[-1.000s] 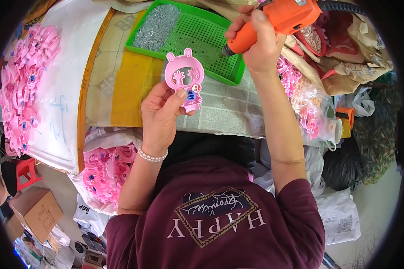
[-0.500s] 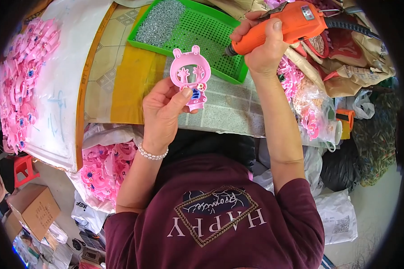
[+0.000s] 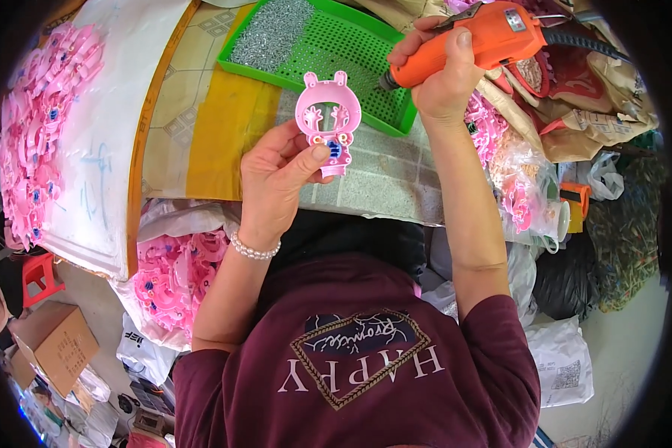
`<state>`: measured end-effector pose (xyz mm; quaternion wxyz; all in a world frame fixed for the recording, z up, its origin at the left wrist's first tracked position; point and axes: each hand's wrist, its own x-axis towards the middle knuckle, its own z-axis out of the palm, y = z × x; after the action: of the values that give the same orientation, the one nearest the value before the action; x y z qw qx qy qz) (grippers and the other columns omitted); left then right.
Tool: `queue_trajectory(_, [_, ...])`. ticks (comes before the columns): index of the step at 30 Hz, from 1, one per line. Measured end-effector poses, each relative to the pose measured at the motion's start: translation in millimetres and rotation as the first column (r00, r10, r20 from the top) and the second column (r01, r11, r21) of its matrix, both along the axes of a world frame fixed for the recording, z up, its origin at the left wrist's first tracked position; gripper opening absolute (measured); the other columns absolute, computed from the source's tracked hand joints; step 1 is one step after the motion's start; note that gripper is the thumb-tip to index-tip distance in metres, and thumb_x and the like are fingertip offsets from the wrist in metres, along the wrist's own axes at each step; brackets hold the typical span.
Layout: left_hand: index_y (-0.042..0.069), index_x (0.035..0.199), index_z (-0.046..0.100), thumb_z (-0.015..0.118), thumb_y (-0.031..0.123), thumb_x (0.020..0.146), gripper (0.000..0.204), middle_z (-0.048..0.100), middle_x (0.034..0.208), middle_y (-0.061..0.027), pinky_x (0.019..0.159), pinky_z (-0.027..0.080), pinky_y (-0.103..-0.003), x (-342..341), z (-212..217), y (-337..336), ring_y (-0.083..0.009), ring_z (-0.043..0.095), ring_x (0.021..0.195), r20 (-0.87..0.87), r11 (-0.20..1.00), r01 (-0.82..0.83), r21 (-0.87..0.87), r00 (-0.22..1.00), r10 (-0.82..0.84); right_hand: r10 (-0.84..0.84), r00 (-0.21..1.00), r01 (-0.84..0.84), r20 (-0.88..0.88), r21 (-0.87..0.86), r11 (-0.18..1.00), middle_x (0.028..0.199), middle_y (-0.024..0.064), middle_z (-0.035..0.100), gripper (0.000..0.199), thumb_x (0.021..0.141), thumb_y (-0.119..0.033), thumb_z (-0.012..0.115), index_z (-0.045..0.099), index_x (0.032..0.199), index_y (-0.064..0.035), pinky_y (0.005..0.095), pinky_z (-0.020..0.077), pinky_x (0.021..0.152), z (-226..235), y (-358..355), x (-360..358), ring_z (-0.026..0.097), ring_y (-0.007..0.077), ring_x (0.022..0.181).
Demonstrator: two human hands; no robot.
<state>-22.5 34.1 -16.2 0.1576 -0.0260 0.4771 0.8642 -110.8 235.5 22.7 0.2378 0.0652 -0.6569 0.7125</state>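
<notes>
Between the thumb and fingers of my left hand (image 3: 276, 168) is a pink plastic toy shell (image 3: 328, 116), shaped like an eared figure with a round opening in its head and a blue piece in its body. It is held up above the table's near edge. My right hand (image 3: 448, 82) is wrapped round an orange electric screwdriver (image 3: 470, 45), whose dark tip points left over the green tray (image 3: 407, 123). Small silver screws (image 3: 272, 33) are heaped in the tray's left end. The tool's tip and the pink shell are apart.
Many pink plastic parts (image 3: 48, 127) lie on a white board (image 3: 101, 172) at the left. More pink parts (image 3: 175, 280) fill a bag below it. Yellow tape (image 3: 228, 134) covers part of the table. A black cable (image 3: 586, 43) runs from the screwdriver; brown paper sacks (image 3: 601, 97) stand at the right.
My left hand has moved slightly right, and the pink shell now stands more upright. The electric screwdriver has stayed nearly in place in my right hand.
</notes>
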Motion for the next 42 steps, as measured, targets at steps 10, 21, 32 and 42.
queue_trajectory(10, [-0.003,0.116,0.056,0.068,0.004,0.082,0.037,0.066,0.095,-0.0066,0.064,0.053,-0.022,-0.2,-2.8,-5.2,-0.0104,0.064,0.08,-0.019,0.998,0.057,-0.024,0.998,-0.058,0.037,0.999,-0.039,-0.032,-0.087,0.995,0.07,0.0095,0.051,0.07,0.079,-0.068,0.04,0.049,0.099,-0.0017,0.0422,0.0445,0.064,36.0,-8.4,15.3,0.05,0.0237,0.061])
queue_trajectory(21, [-0.007,0.118,0.054,0.067,-0.006,0.078,0.043,0.066,0.095,-0.0091,0.065,0.054,-0.022,-0.4,0.3,1.7,-0.0123,0.065,0.08,-0.062,0.998,0.047,0.047,0.997,-0.044,0.579,0.802,-0.597,-0.146,-0.167,0.785,0.078,-0.0001,0.048,0.089,0.058,-0.09,0.045,0.048,0.102,-0.0131,0.0355,0.0358,0.064,58.7,-24.1,61.7,0.046,0.0168,0.068])
queue_trajectory(32, [-0.006,0.117,0.054,0.069,-0.005,0.077,0.042,0.066,0.091,-0.0081,0.062,0.054,-0.022,0.5,-3.2,-0.1,-0.0108,0.064,0.076,-0.04,0.999,0.031,0.01,0.999,-0.03,0.417,0.909,-0.408,0.015,-0.173,0.896,0.079,0.0002,0.05,0.096,0.06,-0.092,0.041,0.048,0.114,-0.0123,0.0362,0.0381,0.065,52.4,-44.6,77.0,0.048,0.0171,0.067])
queue_trajectory(42, [-0.007,0.116,0.054,0.069,-0.005,0.076,0.042,0.065,0.09,-0.0077,0.062,0.054,-0.021,0.3,-1.3,1.0,-0.0093,0.063,0.074,-0.03,1.0,0.017,0.008,0.999,-0.017,0.636,0.766,-0.643,-0.095,-0.155,0.75,0.081,0.0006,0.054,0.1,0.059,-0.092,0.042,0.049,0.117,-0.0112,0.0382,0.0407,0.068,35.1,-32.0,64.7,0.051,0.0177,0.071])
